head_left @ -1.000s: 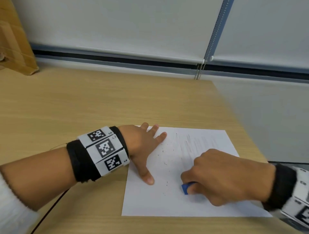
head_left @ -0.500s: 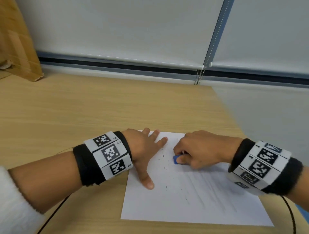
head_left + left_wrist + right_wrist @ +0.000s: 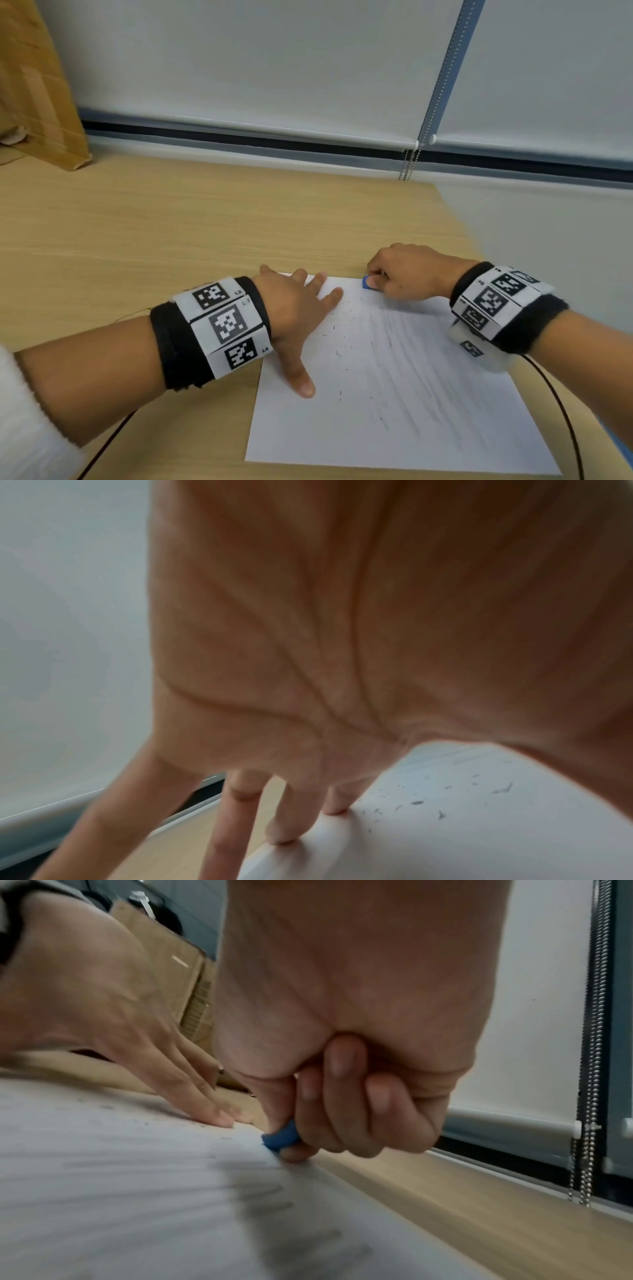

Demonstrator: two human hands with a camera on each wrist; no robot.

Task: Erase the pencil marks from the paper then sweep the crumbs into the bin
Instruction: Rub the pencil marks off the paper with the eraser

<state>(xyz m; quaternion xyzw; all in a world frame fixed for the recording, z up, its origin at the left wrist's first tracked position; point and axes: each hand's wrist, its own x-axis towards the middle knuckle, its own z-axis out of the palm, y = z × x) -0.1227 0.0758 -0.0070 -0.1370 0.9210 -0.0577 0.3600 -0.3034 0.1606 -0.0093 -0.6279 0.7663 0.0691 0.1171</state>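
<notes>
A white sheet of paper [image 3: 394, 404] lies on the wooden desk [image 3: 171, 233], streaked with faint grey pencil marks [image 3: 411, 363] and dotted with dark eraser crumbs [image 3: 339, 329]. My left hand [image 3: 294, 308] lies flat on the sheet's left part, fingers spread, holding it down. My right hand [image 3: 400, 274] pinches a small blue eraser [image 3: 366, 283] at the paper's far edge. In the right wrist view the blue eraser [image 3: 281, 1138] touches the paper [image 3: 120, 1191] under curled fingers. In the left wrist view my fingertips [image 3: 279, 837] press the paper's edge, with crumbs [image 3: 441, 814] beside them.
A cardboard box [image 3: 37, 85] stands at the desk's far left. White roller blinds with a bead chain [image 3: 409, 164] run along the back. The desk's right edge [image 3: 462, 219] is close to my right hand. Black cables trail from both wristbands. No bin is in view.
My right hand with the eraser has moved from the paper's near middle up to its far edge. My left hand has stayed on the sheet.
</notes>
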